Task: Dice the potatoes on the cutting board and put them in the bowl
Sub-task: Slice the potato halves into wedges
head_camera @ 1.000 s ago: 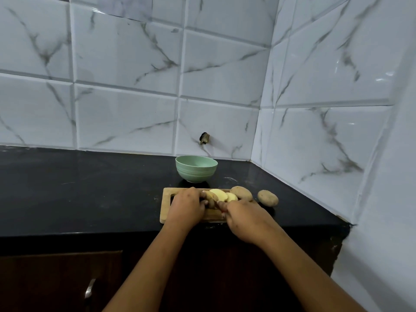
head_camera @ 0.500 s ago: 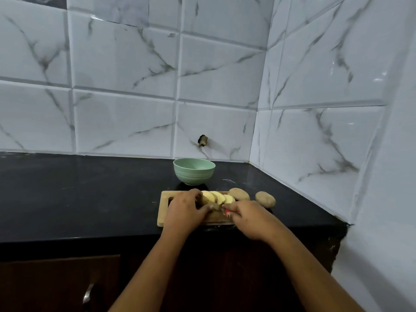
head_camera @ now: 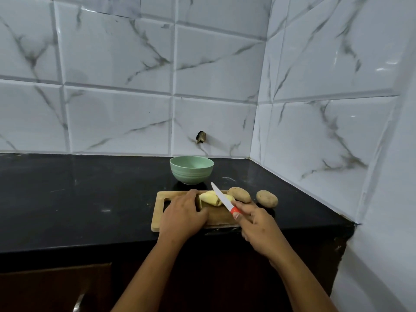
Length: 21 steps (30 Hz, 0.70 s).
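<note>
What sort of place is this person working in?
Most likely a home kitchen corner: a black countertop against marble-look wall tiles, with a wooden cutting board carrying a sliced potato, a knife in the right hand, and a green bowl behind it.

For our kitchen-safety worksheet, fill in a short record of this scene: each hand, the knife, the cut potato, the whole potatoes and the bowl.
left hand: grips the sliced potato on the cutting board
right hand: holds the knife by its red handle
knife: white blade angled over the slices, tip toward the bowl
first whole potato: unpeeled, by the board's far right corner
second whole potato: unpeeled, on the counter
bowl: green, behind the board, nothing visible inside
</note>
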### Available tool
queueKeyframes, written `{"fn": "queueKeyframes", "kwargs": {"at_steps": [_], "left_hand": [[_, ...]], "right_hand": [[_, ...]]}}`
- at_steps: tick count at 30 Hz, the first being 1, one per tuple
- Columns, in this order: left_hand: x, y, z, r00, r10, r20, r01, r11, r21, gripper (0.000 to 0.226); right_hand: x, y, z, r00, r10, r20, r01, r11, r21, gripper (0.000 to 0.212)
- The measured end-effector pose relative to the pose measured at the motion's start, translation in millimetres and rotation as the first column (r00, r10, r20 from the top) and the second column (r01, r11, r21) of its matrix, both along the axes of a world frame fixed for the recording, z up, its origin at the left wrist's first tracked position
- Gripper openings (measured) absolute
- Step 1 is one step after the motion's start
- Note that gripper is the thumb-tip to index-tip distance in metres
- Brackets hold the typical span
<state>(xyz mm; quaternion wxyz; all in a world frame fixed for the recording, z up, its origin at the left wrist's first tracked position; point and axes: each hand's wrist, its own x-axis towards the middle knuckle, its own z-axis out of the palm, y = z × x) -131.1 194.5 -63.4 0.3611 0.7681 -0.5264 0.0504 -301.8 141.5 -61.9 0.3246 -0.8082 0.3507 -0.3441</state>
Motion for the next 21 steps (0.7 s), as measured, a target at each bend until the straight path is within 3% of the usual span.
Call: {"fn": "queueKeyframes", "kwargs": {"at_steps": [5,10,13,21], "left_hand": [[2,3,-1,0.995,0.023,-0.095,-0.032,0.995,-0.097,0.037],[3,4,0,0.989,0.032,-0.145,-0.052,0.989,-0.138,0.042],[6,2,2,0.985,0.031,-0.171,-0.056,0.988,-0.143,0.047],[8,1,6,0.973,0.069,-0.222,-0.105,0.983,-0.153,0.024]], "right_hand": [[3,-1,-2,0.999,-0.021,-0.045,0.02,0.999,-0.03,0.039],[10,2,7,0.938,-0.118,-0.325,0.043,0.972,-0.23,0.035],[12,2,14,0.892,-0.187,-0.411,0.064,0.954,-0.294,0.036],[17,19,16,0.915,-0.135,-0.379,0.026,0.96,-0.278,0.039]]}}
